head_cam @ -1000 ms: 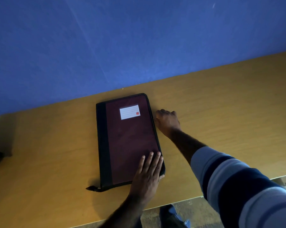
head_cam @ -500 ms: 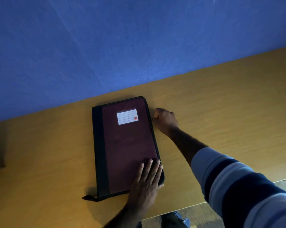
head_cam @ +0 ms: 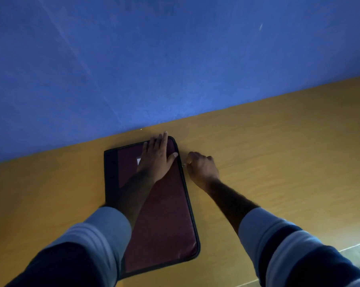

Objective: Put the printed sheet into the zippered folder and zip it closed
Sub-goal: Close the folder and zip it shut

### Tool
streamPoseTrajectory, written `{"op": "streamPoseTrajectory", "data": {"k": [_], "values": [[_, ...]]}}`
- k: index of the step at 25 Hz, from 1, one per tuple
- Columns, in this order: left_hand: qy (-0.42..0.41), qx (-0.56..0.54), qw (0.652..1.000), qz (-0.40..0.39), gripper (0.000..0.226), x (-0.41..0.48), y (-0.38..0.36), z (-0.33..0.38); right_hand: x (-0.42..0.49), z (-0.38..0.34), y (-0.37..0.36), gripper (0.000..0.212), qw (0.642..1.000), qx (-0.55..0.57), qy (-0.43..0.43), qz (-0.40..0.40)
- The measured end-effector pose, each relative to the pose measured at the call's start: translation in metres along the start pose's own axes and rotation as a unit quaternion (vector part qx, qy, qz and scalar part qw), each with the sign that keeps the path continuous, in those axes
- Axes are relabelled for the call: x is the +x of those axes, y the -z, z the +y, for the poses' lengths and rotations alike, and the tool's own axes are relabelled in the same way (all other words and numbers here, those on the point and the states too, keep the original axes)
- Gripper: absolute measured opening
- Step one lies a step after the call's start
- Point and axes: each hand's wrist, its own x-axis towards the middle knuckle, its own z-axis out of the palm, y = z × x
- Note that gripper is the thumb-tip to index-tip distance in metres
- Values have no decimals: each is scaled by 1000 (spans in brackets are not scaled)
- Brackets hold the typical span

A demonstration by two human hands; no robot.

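Head: folder (head_cam: 164, 214) flat, long axis toward wall (head_cam: 175, 59).

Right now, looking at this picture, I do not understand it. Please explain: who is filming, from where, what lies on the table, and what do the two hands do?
No machine here: a person wears a camera on the head, and it looks down at their own arms in striped sleeves. There is only this one view. On the wooden table, against a blue wall, lies a dark red folder with a black edge, closed flat. The left hand lies flat on the folder's far end, pressing it down and covering most of a white label. The right hand is beside the folder's right edge, its fingers pinched on something small and metal, probably the zipper pull. No printed sheet is visible; whether it is inside cannot be seen.
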Motion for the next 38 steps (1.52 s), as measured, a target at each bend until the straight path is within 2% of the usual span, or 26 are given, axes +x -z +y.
{"op": "streamPoseTrajectory", "data": {"k": [4,7,13,16,20,23,26,30,32,35,38], "values": [[-10,-3,1000,3,89,9,-4,-2,9,-2,-4,4,999,-3,4,40],[-23,11,1000,18,84,11,-3,-3,24,-6,-5,4,999,-2,-6,53],[-23,-5,999,31,65,14,4,-1,69,-16,3,7,999,-4,-5,36],[-4,-38,998,42,48,27,13,4,87,-22,2,9,999,-13,-3,41],[21,-77,996,31,30,47,27,10,103,-21,-2,10,995,79,-58,6],[60,-72,996,-12,25,60,35,16,106,-20,1,8,974,178,-138,-31],[99,-79,991,-49,20,70,41,20,108,-21,4,8,934,294,-200,-30],[115,-97,988,-46,17,75,45,26,105,-22,10,6,859,440,-257,-34],[131,-99,985,-43,10,78,46,33,103,-25,12,13,848,450,-278,-33],[174,-100,979,-46,6,83,46,39,102,-29,7,9,867,405,-288,-29],[244,-132,959,-59,4,91,48,38,99,-32,2,18,887,360,-280,-75]]}}
